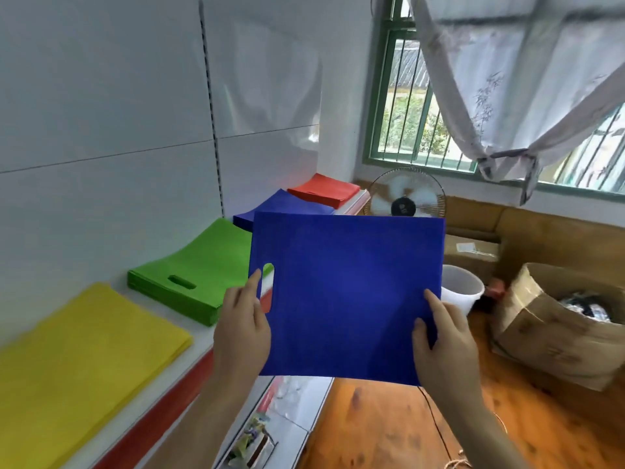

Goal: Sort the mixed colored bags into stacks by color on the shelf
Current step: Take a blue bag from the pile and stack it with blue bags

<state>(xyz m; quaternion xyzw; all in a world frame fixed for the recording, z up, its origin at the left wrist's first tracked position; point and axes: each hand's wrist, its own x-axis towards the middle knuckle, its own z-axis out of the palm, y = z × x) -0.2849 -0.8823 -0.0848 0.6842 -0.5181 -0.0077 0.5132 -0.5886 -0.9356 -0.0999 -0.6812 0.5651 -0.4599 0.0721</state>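
A flat blue non-woven bag with a cut-out handle slot (345, 296) is held up in both hands in front of a white shelf with a red front edge (203, 336).

The bag's left edge, beside the handle slot, is pinched by the left hand (241, 328), with the thumb laid on the front face and the other fingers hidden behind the fabric. The lower right corner is gripped by the right hand (446, 346), thumb and forefinger pressed on the front. On the shelf, a stack of flat yellow bags (77, 363) lies nearest, followed by a stack of green bags (199, 265), then a stack of blue bags (287, 206) partly hidden behind the held bag, and farthest a stack of red bags (324, 190). To the right, a white plastic bucket (461, 289) and a brown cardboard box (548, 326) are seen on the wooden floor (372, 428), with a round electric fan (407, 198) beyond.
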